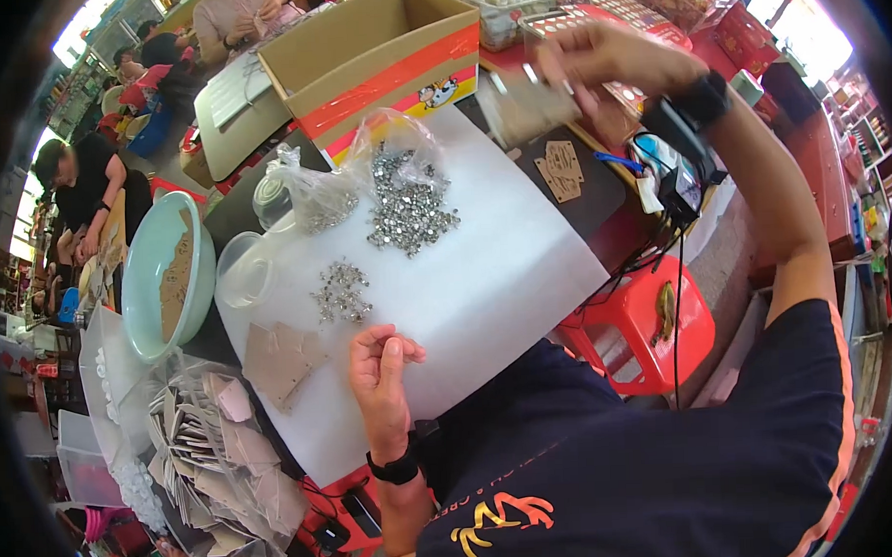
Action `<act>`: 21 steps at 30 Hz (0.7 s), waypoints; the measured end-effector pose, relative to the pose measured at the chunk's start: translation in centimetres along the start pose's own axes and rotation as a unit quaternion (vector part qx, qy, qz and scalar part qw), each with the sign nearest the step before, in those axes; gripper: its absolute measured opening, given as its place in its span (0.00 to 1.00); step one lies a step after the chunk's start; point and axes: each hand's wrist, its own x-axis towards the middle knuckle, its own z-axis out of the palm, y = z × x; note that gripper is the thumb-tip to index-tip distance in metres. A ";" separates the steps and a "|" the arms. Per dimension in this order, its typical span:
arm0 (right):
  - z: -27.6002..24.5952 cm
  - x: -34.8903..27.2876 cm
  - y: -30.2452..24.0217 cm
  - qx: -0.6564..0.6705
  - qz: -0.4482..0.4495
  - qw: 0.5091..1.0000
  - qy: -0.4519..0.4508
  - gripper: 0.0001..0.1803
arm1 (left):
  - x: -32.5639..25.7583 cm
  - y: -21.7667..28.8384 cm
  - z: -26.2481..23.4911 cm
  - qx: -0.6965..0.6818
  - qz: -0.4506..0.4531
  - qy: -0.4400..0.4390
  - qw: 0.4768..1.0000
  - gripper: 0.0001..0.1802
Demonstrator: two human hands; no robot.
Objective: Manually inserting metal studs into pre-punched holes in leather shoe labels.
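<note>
My right hand (620, 58) is raised over the far right of the white sheet (508, 239), its fingers closed on a flat pale piece (526, 107) that is smeared by motion. Low over the sheet's near edge, my left hand (378, 367) has its fingers curled toward the thumb. Whether something small sits in that pinch I cannot make out. Just beyond it lies a small pile of shiny silver bits (340, 291), with a larger pile (409, 203) spilling from a clear plastic bag (399, 133). Flat beige card pieces (280, 361) lie left of my left hand.
A large open cardboard box (390, 72) stands at the back. To the left are a pale green basin (202, 277) and a clear bin of beige cards (211, 439). A cut-out card (560, 171) lies far right, near a red stool (654, 320) and cables. Other people sit at back left.
</note>
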 end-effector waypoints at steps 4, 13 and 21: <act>-2.2 3.8 -5.8 0.218 -0.076 0.968 0.097 0.13 | -0.2 0.4 -0.2 -0.011 -0.003 0.009 1.000 0.09; 4.7 1.9 -5.1 0.182 -0.004 0.982 0.050 0.16 | -7.5 2.8 -6.2 -0.013 0.058 -0.036 0.998 0.16; 19.9 -6.5 1.0 0.241 0.109 0.806 -0.530 0.17 | -18.7 -4.6 -13.4 -0.148 0.029 0.041 0.988 0.17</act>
